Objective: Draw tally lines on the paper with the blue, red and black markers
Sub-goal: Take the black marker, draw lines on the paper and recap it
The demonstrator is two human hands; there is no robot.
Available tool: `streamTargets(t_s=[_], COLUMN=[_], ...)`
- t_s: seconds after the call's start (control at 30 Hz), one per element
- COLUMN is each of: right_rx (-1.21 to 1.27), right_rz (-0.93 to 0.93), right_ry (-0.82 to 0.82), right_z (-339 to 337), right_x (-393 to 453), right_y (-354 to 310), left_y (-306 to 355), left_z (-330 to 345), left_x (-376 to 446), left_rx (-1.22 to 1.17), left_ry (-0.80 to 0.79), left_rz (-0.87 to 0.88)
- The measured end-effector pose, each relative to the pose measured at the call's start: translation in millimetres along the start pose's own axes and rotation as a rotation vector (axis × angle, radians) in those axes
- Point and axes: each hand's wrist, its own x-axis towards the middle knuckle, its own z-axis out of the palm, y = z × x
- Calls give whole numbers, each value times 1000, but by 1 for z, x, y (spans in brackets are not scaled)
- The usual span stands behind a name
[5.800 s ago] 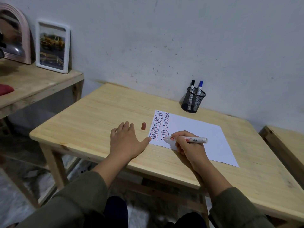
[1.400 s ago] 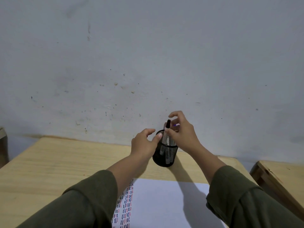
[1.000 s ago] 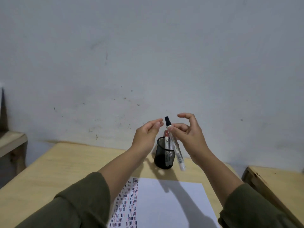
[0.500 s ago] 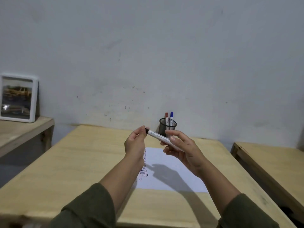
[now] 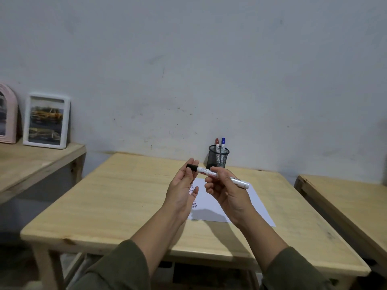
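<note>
Above the wooden table (image 5: 125, 195), my right hand (image 5: 227, 193) holds the white black marker (image 5: 236, 180) by its middle. The marker lies almost level, its black cap (image 5: 191, 166) pointing left. My left hand (image 5: 183, 191) is raised beside it, palm toward the marker and fingers spread, fingertips at the cap, thumb well below. White paper (image 5: 251, 204) lies under the hands; its tally lines (image 5: 193, 203) are mostly hidden by my left hand. Behind it, a black mesh cup (image 5: 218, 159) holds the red marker (image 5: 217, 141) and blue marker (image 5: 223, 141).
A lower wooden shelf (image 5: 31, 164) on the left carries a white picture frame (image 5: 46, 120) and a pink arched frame (image 5: 7, 116). Another wooden table (image 5: 345, 197) stands close on the right. A grey wall runs right behind the cup.
The red marker went back into the cup and my right hand drew out the black one. Both hands came back over the paper; my left fingers, pinched on the cap before, have spread.
</note>
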Motion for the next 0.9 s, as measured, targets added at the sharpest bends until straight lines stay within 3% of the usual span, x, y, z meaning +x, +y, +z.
streamTargets(t_s=[0.33, 0.9], right_rx=[-125, -374], right_rz=[-36, -162], right_ry=[-32, -9], right_z=[-2, -13], right_x=[3, 5], right_y=[14, 30], left_y=[1, -2], left_z=[-12, -15], left_x=[6, 13], left_rx=[198, 286], left_ry=[115, 246], left_rz=[-13, -150])
